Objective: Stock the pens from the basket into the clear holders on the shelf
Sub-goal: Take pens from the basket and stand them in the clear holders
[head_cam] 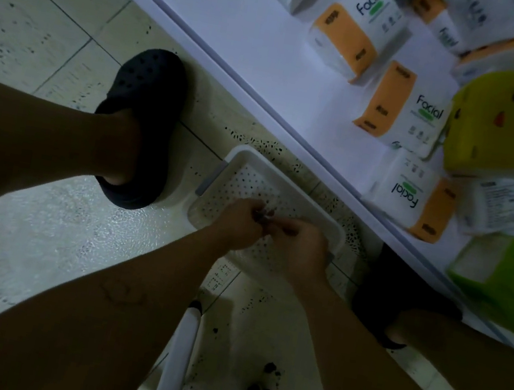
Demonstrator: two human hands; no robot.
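Near the centre of the frame, a little to the right, a white perforated basket stands on the tiled floor, just beside the edge of the white shelf. Both hands meet above the basket. The left hand has its fingers curled round a few thin dark pens, and the right hand pinches the same pens from the other side. The pens are blurred, so their number is not clear. On the shelf, in the upper right, lie packs of facial tissue. A black clog stands left of the basket.
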